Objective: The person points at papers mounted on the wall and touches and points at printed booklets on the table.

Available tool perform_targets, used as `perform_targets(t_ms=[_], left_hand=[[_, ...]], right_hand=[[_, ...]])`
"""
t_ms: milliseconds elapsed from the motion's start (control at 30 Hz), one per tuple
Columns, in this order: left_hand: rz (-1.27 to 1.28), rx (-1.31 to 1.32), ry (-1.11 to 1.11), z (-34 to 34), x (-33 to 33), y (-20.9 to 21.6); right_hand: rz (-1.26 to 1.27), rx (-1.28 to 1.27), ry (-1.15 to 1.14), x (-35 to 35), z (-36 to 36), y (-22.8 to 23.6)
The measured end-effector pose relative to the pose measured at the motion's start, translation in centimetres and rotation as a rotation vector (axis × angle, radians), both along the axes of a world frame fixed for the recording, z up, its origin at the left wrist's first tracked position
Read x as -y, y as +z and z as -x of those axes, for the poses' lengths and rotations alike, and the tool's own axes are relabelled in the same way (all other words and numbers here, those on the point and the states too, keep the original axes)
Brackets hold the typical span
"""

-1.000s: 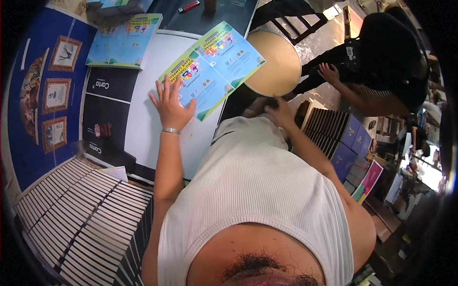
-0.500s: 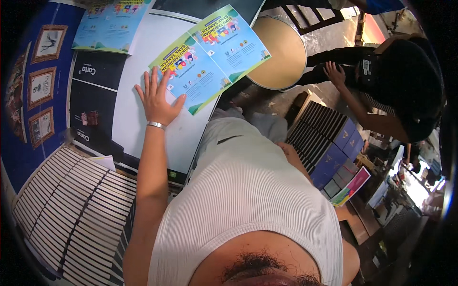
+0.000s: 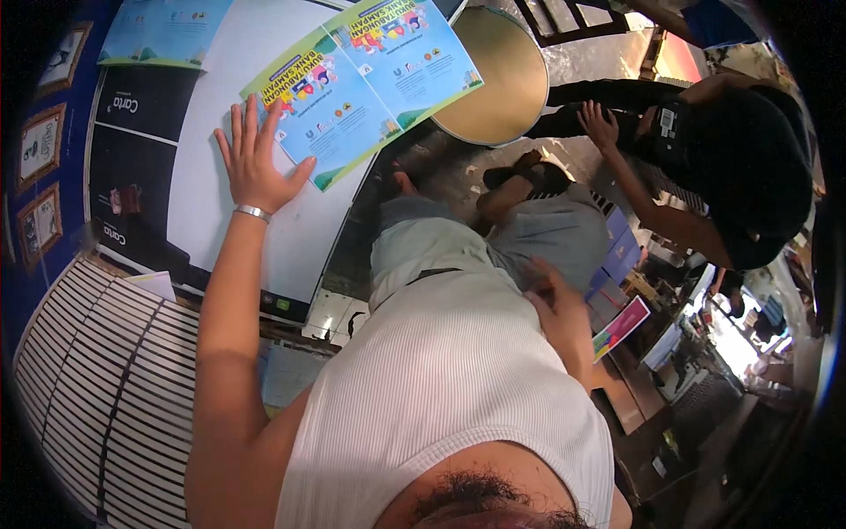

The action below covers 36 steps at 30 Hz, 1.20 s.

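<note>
My left hand [image 3: 262,169] lies open with its fingers spread, on the lower left edge of a printed sheet [image 3: 352,110]. The sheet is light blue with green and yellow borders and carries two matching cover designs side by side. Beneath it is a white board surface [image 3: 238,234] on a black printed panel [image 3: 132,163]. A silver bracelet [image 3: 253,212] circles my left wrist. Beside my grey-trousered right leg, my right hand [image 3: 553,300] hangs with its fingers apart and nothing visible in it.
Another blue printed sheet [image 3: 163,31] lies at the far left. Stacked book blocks with dark stripes [image 3: 97,397] stand at the near left. A round tan-topped drum [image 3: 493,75] stands beyond the table edge. Someone in dark clothes [image 3: 740,167] bends at the right, near stacked blue books [image 3: 621,251].
My right leg has swung out to the right, now covering part of the blue book stack. My right hand has come into fuller view beside it. My left hand stays on the sheet.
</note>
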<state>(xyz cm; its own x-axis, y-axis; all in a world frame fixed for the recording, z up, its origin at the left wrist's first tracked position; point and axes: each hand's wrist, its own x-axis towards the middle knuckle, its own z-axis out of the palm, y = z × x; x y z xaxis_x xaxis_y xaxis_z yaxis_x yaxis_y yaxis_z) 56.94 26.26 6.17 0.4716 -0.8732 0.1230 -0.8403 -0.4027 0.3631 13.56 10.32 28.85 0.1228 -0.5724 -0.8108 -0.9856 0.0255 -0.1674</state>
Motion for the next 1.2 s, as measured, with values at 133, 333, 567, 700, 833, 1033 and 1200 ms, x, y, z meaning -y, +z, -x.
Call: perform_targets(t_ms=[133, 333, 567, 700, 833, 1033, 1200], left_hand=[[-0.045, -0.002, 0.029, 0.3, 0.4, 0.2], [-0.042, 0.009, 0.049, 0.6, 0.0, -0.1], [-0.043, 0.01, 0.035, 0.3, 0.1, -0.1], [-0.067, 0.005, 0.049, 0.5, 0.1, 0.3], [-0.079, -0.022, 0.072, 0.5, 0.3, 0.3], [-0.09, 0.0, 0.071, 0.4, 0.3, 0.1], [-0.098, 0.006, 0.061, 0.4, 0.3, 0.3]], right_hand=[[0.423, 0.38, 0.081, 2.8, -1.1, 2.8], [0.788, 0.475, 0.462, 7.3, -2.1, 2.6], [0.938, 0.23, 0.693, 10.6, -2.1, -2.0], [0.983, 0.191, 0.612, 12.0, -2.2, -2.0], [1.033, 0.11, 0.582, 14.0, 0.5, -2.5], [1.091, 0.127, 0.519, 15.5, 2.5, -4.0], [1.121, 0.159, 0.527, 16.1, 1.6, -4.6]])
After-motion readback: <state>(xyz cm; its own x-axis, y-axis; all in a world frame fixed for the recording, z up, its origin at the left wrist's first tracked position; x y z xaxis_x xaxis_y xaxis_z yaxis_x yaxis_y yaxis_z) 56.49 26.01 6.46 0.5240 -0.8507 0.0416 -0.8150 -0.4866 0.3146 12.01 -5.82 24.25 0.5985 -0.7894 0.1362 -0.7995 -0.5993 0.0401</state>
